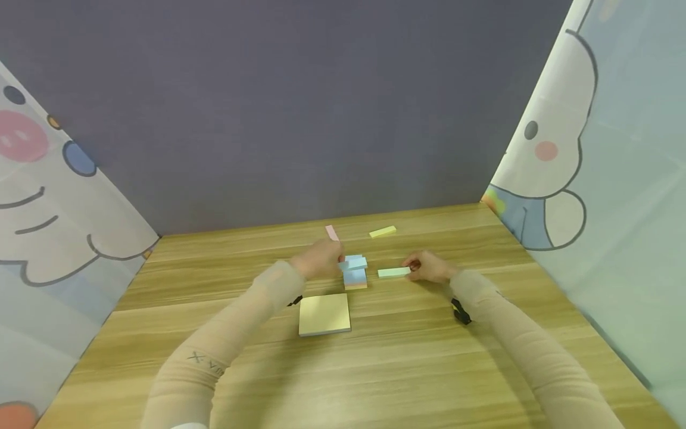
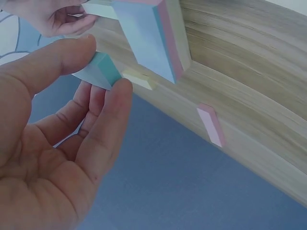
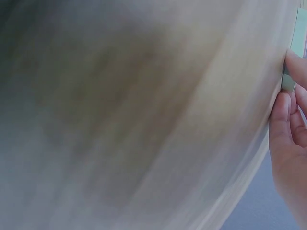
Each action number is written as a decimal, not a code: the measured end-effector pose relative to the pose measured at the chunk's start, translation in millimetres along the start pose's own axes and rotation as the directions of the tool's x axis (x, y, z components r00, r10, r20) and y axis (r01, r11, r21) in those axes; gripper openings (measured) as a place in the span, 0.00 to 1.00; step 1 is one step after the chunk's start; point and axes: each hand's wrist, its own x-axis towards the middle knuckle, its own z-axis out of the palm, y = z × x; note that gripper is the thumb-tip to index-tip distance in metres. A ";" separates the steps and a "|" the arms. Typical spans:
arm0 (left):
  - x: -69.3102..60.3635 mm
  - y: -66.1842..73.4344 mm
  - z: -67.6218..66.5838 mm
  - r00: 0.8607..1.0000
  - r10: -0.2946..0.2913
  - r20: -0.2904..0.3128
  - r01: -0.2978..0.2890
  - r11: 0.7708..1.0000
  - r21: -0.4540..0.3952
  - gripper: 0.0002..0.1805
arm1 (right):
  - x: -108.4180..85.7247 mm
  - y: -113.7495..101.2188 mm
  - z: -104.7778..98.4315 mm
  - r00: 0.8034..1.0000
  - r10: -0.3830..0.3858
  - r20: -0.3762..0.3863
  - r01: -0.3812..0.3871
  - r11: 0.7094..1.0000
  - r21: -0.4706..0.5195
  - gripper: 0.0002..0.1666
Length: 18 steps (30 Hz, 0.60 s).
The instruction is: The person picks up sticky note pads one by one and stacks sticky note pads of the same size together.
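A small light-blue pad [image 1: 356,263] is pinched by one end between the thumb and fingers of the left hand [image 1: 320,259], over a blue-topped stack of square pads [image 1: 355,279]. In the left wrist view the held pad [image 2: 101,72] shows a teal end between the fingertips of the left hand [image 2: 72,120]. To the right of the stack, the right hand [image 1: 430,266] pinches the right end of a narrow pale green pad [image 1: 393,272]. The right wrist view has this green pad [image 3: 298,36] at its edge, with the right hand [image 3: 290,139] on it.
A large yellow square pad [image 1: 324,314] lies nearer the front of the wooden table [image 1: 375,381]. Towards the back are a narrow pink pad [image 1: 332,233] and a narrow yellow pad [image 1: 383,232]. A dark wall [image 1: 321,119] rises behind, with printed curtains at both sides.
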 end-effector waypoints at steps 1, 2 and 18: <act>0.8 1.2 0.1 1.000 -0.002 0.008 0.003 1.000 -0.004 0.20 | 0.5 -0.1 0.0 1.000 0.002 0.000 -0.002 1.000 -0.001 0.20; 1.8 2.5 0.3 1.000 -0.005 0.013 0.005 1.000 -0.010 0.22 | 1.1 0.3 0.0 1.000 0.003 0.000 -0.003 1.000 -0.003 0.20; 21.1 13.1 7.9 0.999 -0.011 0.031 0.011 1.000 0.001 0.24 | 4.5 2.7 0.1 1.000 0.007 0.006 -0.007 1.000 0.013 0.20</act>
